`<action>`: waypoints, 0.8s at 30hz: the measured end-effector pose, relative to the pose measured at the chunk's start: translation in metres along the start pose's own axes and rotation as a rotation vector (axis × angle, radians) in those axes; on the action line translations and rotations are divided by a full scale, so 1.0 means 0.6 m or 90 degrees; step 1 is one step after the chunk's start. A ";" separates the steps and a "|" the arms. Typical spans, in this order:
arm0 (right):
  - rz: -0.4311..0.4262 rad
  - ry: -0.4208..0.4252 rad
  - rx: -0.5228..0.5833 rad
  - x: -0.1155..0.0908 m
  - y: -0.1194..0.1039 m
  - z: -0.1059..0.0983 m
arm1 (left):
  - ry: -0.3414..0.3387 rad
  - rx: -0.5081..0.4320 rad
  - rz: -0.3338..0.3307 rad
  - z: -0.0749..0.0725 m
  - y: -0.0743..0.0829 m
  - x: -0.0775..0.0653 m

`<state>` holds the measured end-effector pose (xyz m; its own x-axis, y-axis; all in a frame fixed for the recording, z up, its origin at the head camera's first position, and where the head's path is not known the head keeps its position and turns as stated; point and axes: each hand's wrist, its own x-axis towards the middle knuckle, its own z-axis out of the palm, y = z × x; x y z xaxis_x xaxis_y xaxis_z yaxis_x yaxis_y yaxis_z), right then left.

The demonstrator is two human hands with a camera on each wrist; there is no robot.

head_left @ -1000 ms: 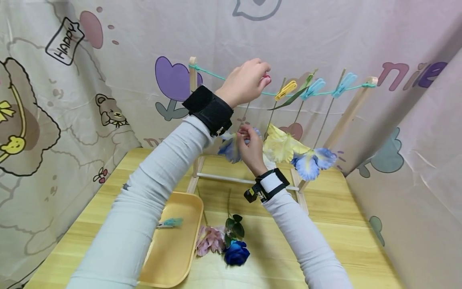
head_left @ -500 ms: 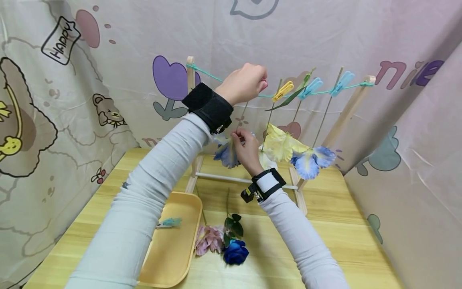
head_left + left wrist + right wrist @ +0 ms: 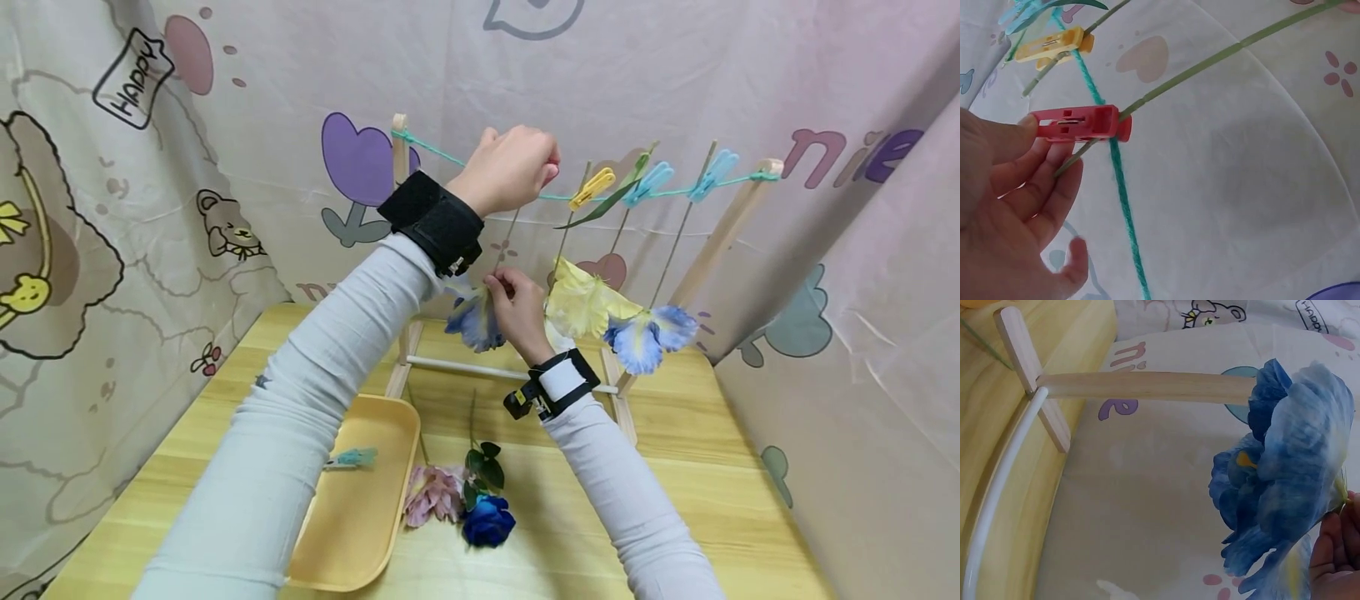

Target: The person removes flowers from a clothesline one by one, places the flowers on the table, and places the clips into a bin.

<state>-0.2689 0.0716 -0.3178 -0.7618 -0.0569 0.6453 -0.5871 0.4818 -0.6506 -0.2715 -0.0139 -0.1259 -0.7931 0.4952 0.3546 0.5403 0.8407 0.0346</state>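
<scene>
My left hand (image 3: 510, 171) is at the teal cord (image 3: 1124, 212), thumb and fingers pinching a red clothespin (image 3: 1079, 123). In the left wrist view the clothespin's jaws sit over the cord and a green flower stem (image 3: 1204, 65); the stem's end passes beside my fingers. Lower down, my right hand (image 3: 521, 312) pinches that stem just above a blue iris-like flower (image 3: 472, 321), which hangs bloom downward. The right wrist view shows the petals (image 3: 1304, 450) close up, with my fingertips (image 3: 1335, 550) at the bloom's base. My left hand hides the clothespin in the head view.
Right along the cord, a yellow clothespin (image 3: 592, 188) and blue clothespins (image 3: 649, 183) hold hanging flowers, including a yellow one (image 3: 588, 300). A wooden frame (image 3: 723, 237) carries the cord. A yellow tray (image 3: 360, 517) holds a clothespin (image 3: 352, 459); pink (image 3: 435, 494) and blue (image 3: 488, 521) flowers lie beside it.
My right hand and the blue flower have moved slightly down and left. My left hand stays at the cord, its fingers turned so that the red clothespin no longer shows in the head view.
</scene>
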 end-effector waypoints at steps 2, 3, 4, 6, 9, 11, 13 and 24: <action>0.003 -0.007 0.000 0.000 -0.001 -0.002 | 0.006 -0.017 -0.015 -0.001 -0.001 0.000; 0.003 -0.012 -0.002 0.000 -0.001 -0.002 | 0.010 -0.025 -0.022 -0.001 -0.002 0.000; -0.001 -0.016 -0.002 0.000 -0.001 -0.003 | 0.015 -0.034 -0.028 -0.002 -0.003 0.000; -0.006 -0.022 0.001 -0.002 -0.001 -0.004 | 0.027 -0.047 -0.037 -0.004 -0.005 0.000; -0.016 -0.022 0.000 -0.006 -0.002 -0.008 | 0.047 -0.067 -0.043 -0.007 -0.007 0.000; -0.020 -0.023 0.001 -0.009 -0.002 -0.010 | 0.062 -0.084 -0.046 -0.008 -0.007 0.001; -0.021 -0.030 0.005 -0.012 -0.002 -0.012 | 0.079 -0.109 -0.050 -0.009 -0.007 0.001; 0.001 -0.120 -0.015 -0.068 -0.007 -0.033 | 0.197 -0.168 -0.034 -0.016 -0.020 -0.026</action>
<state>-0.2302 0.0890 -0.3335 -0.8022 -0.2181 0.5558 -0.5806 0.5022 -0.6409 -0.2628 -0.0337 -0.1229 -0.7219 0.3285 0.6090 0.5858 0.7586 0.2852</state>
